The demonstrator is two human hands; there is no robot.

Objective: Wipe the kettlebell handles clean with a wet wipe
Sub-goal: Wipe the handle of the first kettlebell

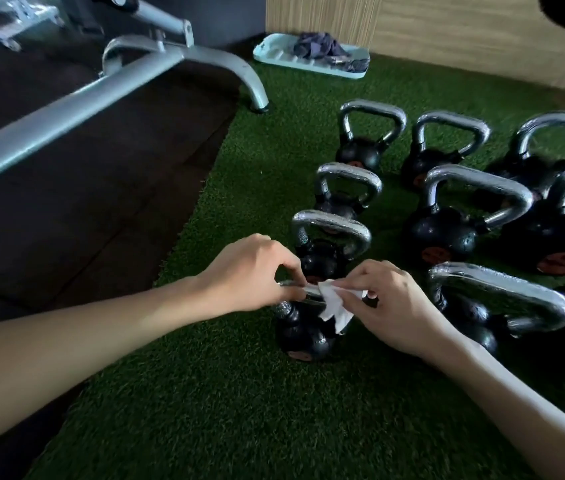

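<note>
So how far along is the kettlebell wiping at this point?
Done: nothing can be confirmed; the chrome handles all shine alike. In hand: the left hand grips the chrome handle of the nearest small black kettlebell while the right hand pinches the white wet wipe against it. Left: possibly the other black kettlebells on the green turf, none touched now.

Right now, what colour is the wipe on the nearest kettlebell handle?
White. The head view shows the wipe held by the right hand against the silver handle.
</note>
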